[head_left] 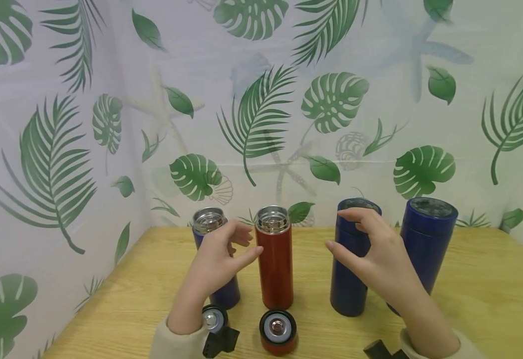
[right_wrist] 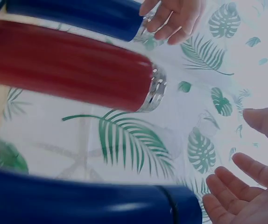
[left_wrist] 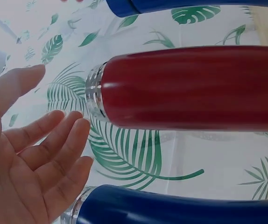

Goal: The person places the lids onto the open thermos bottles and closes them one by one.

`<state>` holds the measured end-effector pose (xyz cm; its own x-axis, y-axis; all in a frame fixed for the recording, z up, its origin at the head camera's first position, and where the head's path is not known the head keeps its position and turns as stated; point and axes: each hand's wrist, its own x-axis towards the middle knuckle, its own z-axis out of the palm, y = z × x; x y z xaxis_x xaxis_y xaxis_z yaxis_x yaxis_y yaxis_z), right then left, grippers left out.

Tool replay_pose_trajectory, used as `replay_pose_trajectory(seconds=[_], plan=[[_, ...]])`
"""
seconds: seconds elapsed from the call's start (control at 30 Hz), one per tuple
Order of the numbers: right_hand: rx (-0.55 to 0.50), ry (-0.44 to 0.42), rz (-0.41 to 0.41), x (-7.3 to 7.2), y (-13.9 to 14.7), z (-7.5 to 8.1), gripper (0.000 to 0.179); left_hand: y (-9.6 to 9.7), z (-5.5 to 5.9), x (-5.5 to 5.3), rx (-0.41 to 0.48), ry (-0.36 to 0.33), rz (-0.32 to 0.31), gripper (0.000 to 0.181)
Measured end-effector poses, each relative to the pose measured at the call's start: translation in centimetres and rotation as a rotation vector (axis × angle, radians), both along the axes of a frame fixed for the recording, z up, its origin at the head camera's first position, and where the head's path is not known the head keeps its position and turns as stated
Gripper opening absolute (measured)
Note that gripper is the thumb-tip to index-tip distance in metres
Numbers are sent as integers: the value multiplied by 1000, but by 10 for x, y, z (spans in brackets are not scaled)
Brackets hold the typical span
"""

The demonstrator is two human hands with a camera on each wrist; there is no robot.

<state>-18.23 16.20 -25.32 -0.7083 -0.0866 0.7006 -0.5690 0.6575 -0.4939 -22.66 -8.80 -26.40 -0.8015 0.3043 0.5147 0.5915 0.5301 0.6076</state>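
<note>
A red thermos (head_left: 276, 269) stands upright in the middle of the table, its steel mouth uncovered. To its left is a blue thermos (head_left: 227, 293), also uncapped and partly behind my left hand (head_left: 218, 262). That hand hovers beside the red thermos with fingers loosely bent and nothing in them. My right hand (head_left: 374, 254) is held up in front of a capped blue thermos (head_left: 349, 289), thumb and fingers apart, holding nothing. A second capped blue thermos (head_left: 429, 244) stands at the right, partly hidden by that hand. In the right wrist view the right palm (right_wrist: 246, 196) shows bare.
Before the red thermos lies its lid (head_left: 278, 331), inner side up. Another lid (head_left: 214, 319) lies by my left wrist, partly covered. The wooden table (head_left: 122, 309) meets a leaf-patterned cloth backdrop (head_left: 261, 139) behind the bottles.
</note>
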Motion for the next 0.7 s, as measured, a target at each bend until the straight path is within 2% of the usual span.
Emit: replay_pose_trajectory(seconds=[0.23, 0.37, 0.7], plan=[[-25, -72, 28, -2, -12, 6, 45, -7, 4, 1, 14, -3, 6, 27], [1, -90, 56, -4, -13, 4, 46, -7, 5, 2, 10, -1, 13, 28], [125, -176, 140, -18, -22, -16, 46, -8, 2, -2, -11, -5, 28, 27]])
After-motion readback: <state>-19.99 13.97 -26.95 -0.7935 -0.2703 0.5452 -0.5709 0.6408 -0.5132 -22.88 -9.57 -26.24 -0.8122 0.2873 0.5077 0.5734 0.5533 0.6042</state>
